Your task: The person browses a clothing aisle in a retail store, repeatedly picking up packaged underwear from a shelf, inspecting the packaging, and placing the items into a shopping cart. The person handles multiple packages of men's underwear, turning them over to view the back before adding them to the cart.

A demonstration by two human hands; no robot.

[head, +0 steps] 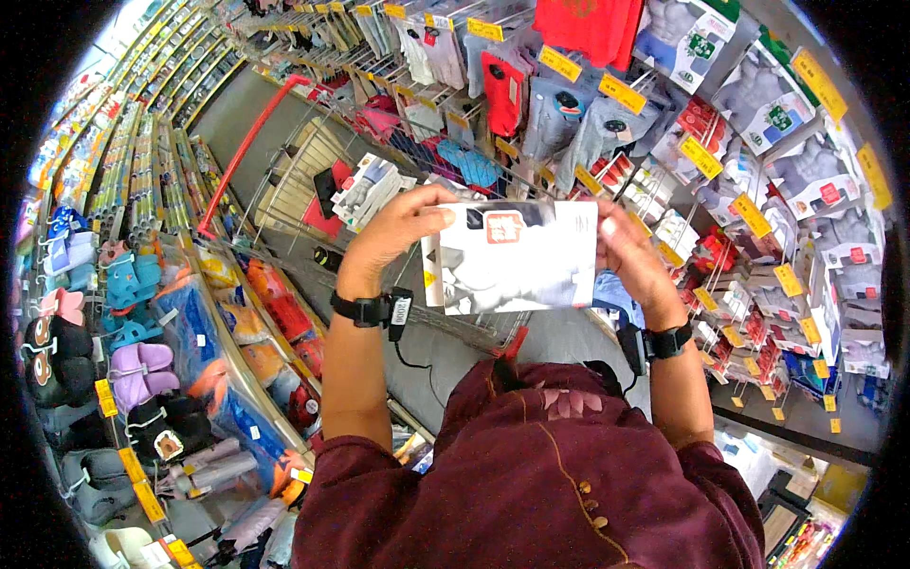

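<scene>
A flat white underwear package (515, 277) with a red-and-white logo spans the space between my hands, in front of my chest. My left hand (405, 224) grips its left end, the thumb lying on the top face. At the right end, my right hand (633, 249) pinches the edge, fingers partly hidden behind it. Beneath and beyond the package stands a wire shopping cart (298, 235) with a red handle (256, 153). In the cart lie a similar boxed pack (370, 192), a black phone-like object (325, 192) and a red item (323, 219).
Hanging packs of underwear (761, 107) and socks (505, 92) line hooks on the right, with yellow price tags (702, 158). On the left, shelves hold slippers (146, 373) and bagged goods (274, 291). Grey floor (569, 348) shows beside the cart. Wrist devices (370, 309) trail thin cables.
</scene>
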